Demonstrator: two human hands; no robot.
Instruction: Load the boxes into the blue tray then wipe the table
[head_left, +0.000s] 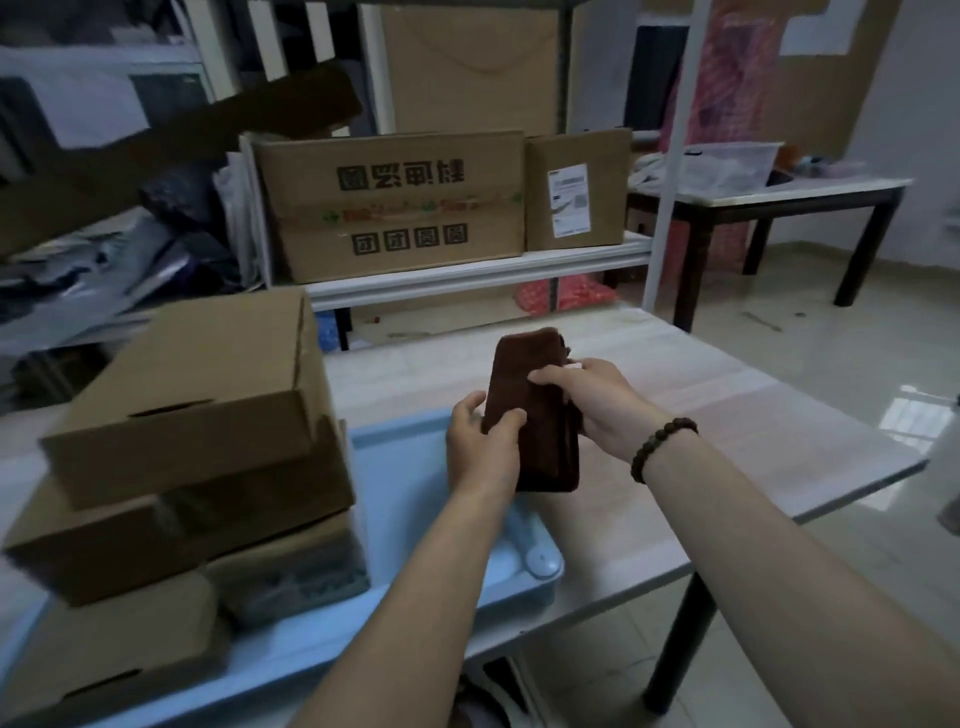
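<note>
A folded dark brown cloth (524, 379) is held up above the table between both hands. My left hand (480, 447) grips its lower left edge, thumb over the front. My right hand (587, 400), with a bead bracelet on the wrist, pinches the cloth's right side. Below them lies the light blue tray (410, 467), set on the pale table (727, 415). Several cardboard boxes (208, 395) are stacked in the tray's left part, the top one tilted.
A metal shelf (467, 270) behind the table carries two large printed cartons (395, 202). Clutter of bags fills the left. A dark-legged side table (810, 192) with a clear bin stands at the back right. Tiled floor lies to the right.
</note>
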